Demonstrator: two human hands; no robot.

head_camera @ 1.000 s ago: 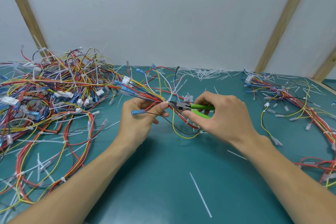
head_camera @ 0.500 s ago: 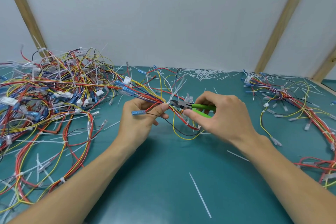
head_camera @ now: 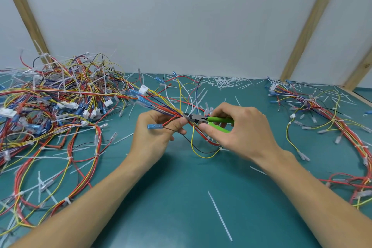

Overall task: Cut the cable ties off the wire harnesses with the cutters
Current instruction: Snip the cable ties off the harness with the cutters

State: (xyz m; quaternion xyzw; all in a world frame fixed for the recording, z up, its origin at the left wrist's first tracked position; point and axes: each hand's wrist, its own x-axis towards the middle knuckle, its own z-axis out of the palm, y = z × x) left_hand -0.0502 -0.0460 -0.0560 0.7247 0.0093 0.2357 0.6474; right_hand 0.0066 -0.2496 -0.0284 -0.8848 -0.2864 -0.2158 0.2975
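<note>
My left hand (head_camera: 155, 137) pinches a wire harness (head_camera: 161, 106) of red, yellow and blue wires above the middle of the green table (head_camera: 181, 197). A blue terminal (head_camera: 154, 126) sticks out left of its fingers. My right hand (head_camera: 237, 133) grips the green-handled cutters (head_camera: 203, 120); their grey jaws touch the bundle right beside my left fingertips. Whether the jaws are around a cable tie is hidden. Loose yellow, red and black wires (head_camera: 203, 151) of the same harness loop down onto the table below the cutters.
A big tangled pile of harnesses (head_camera: 56, 102) with white ties fills the left side. Another harness (head_camera: 332, 125) lies along the right side. Cut white tie scraps (head_camera: 225, 81) are scattered at the back by the wall, and one long tie (head_camera: 220, 216) lies near the front.
The cutters' jaws have shifted slightly left, closer to my left fingertips on the bundle. Both hands otherwise stay in place.
</note>
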